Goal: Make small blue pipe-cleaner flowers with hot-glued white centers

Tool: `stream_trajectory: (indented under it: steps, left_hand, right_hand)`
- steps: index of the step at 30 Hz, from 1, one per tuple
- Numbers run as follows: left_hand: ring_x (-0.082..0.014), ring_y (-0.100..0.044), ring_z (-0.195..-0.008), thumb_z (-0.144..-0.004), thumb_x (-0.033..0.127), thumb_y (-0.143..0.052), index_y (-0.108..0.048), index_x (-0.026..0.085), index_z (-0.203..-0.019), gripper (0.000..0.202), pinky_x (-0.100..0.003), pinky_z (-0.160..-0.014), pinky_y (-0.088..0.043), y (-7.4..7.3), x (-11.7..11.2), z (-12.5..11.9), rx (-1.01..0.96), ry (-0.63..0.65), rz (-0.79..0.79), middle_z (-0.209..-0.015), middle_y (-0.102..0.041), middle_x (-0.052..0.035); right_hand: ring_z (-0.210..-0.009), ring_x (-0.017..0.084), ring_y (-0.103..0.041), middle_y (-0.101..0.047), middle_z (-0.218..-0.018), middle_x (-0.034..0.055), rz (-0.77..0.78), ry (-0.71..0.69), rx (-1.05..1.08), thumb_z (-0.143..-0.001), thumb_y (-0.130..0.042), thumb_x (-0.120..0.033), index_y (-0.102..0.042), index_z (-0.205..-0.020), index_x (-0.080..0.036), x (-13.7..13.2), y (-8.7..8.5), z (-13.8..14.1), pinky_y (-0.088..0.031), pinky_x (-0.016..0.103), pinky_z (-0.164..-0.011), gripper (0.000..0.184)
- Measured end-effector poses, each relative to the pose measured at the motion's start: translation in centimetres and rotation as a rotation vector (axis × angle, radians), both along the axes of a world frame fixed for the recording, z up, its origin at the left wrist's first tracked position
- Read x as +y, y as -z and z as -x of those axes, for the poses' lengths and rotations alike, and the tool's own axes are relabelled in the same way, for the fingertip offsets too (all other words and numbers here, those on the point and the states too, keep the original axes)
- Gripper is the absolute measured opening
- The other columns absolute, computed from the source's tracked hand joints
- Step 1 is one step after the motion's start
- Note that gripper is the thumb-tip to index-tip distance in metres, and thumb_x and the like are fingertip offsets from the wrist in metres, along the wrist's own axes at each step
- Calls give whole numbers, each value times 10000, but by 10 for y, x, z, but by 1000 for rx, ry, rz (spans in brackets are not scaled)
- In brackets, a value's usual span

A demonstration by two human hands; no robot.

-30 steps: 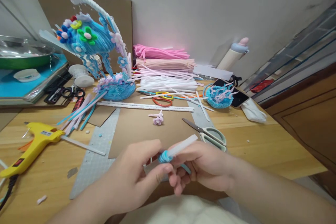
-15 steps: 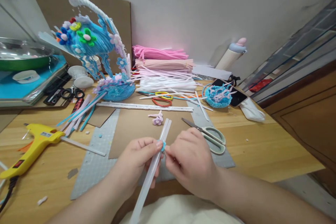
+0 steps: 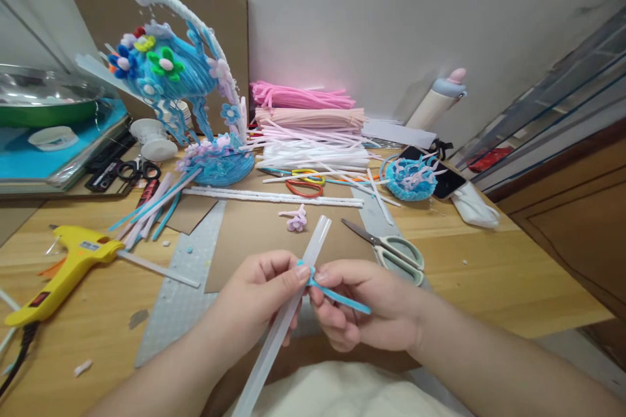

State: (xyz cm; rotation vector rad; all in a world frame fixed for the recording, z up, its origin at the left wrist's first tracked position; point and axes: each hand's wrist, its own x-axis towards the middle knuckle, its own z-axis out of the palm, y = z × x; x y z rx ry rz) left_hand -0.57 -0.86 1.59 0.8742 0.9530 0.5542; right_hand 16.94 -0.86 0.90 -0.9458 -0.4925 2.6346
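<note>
My left hand (image 3: 259,296) is closed around two clear glue sticks (image 3: 317,241) held side by side, slanting from my lap up toward the table's middle. My right hand (image 3: 364,306) pinches a blue pipe cleaner (image 3: 342,300) that is looped around the sticks just above my left thumb, its free end trailing to the right over my fingers. Both hands hover over a brown cardboard sheet (image 3: 254,234) near the table's front edge.
A yellow glue gun (image 3: 63,267) lies at the left, scissors (image 3: 391,251) just right of my hands. Further back stand a blue pipe-cleaner sculpture (image 3: 186,85), stacked pink and white pipe cleaners (image 3: 308,137), a small blue woven piece (image 3: 409,179) and a phone (image 3: 447,184).
The glue sticks swung from pointing right to slanting upright between my hands. The tight blue coil has been drawn out, and a length of pipe cleaner now trails from my right hand.
</note>
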Motion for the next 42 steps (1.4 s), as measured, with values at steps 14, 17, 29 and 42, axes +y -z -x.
stream_trajectory:
  steps: [14, 17, 29, 42]
  left_hand:
    - [-46, -383, -258, -764, 451, -620, -515, 160, -605, 348, -124, -267, -295, 13, 1, -3, -15, -74, 64, -382, -519, 44]
    - [-44, -387, -263, -758, 467, -624, -549, 151, -641, 345, -128, -274, -326, 11, 2, -1, -13, -58, 28, -396, -530, 42]
    - [-52, -392, -266, -709, 488, -675, -549, 161, -612, 364, -133, -268, -335, 8, 0, -2, -14, 3, 31, -376, -528, 42]
    - [-52, -413, -316, -690, 524, -687, -551, 158, -633, 394, -141, -314, -366, 7, 2, -2, -14, 37, -39, -418, -544, 41]
  right_hand:
    - [-535, 113, -343, -412, -534, -28, -1648, 174, -828, -780, -520, -262, -471, -559, -184, -5, 9, 7, -239, 266, -538, 239]
    - [-478, 113, -438, -494, -548, -11, -941, 73, -497, -817, -406, -379, -530, -669, -173, 0, 5, 5, -305, 238, -477, 282]
    - [-405, 75, -295, -372, -468, -58, -936, 129, -544, -758, -434, -294, -412, -580, -198, -11, 9, 11, -243, 217, -433, 204]
    - [-344, 87, -441, -547, -506, -4, -133, -14, -32, -755, -398, -407, -555, -656, -154, -5, 13, 0, -256, 203, -358, 314]
